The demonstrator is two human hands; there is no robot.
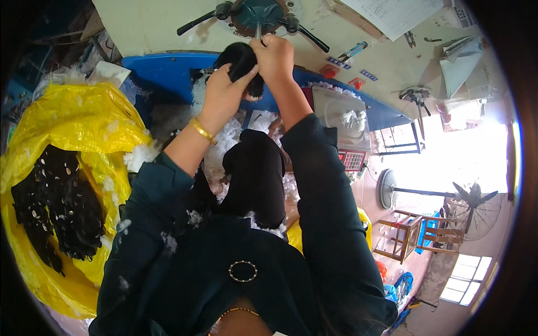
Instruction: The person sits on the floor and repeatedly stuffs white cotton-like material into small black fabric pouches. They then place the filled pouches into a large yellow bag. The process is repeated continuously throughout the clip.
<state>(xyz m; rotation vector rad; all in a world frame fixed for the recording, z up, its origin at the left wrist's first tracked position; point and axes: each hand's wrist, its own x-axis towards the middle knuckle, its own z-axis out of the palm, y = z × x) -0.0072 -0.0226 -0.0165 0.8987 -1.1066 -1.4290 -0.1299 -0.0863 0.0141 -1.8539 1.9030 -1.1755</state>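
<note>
A rounded black fabric piece [242, 59], seemingly a plush skin, is up against the thin metal nozzle [258, 31] of a wall-like machine panel. My left hand [222, 92] is closed on its lower left side, thumb laid across it. My right hand [274, 59] is closed where the piece meets the nozzle, its fingers curled beside the tube. What lies under the right fingers is hidden. Around the nozzle sits a dark round mount [246, 15] with black-handled levers [311, 38] on both sides.
At the left stands a yellow sack [84, 112] of black fabric pieces [61, 201]. White fluff [227, 143] lies below my hands and on my clothes. To the right are a clear plastic bin [339, 115], a keypad scale [353, 161], red buttons [329, 71], wooden chairs [400, 235] and a fan [473, 210].
</note>
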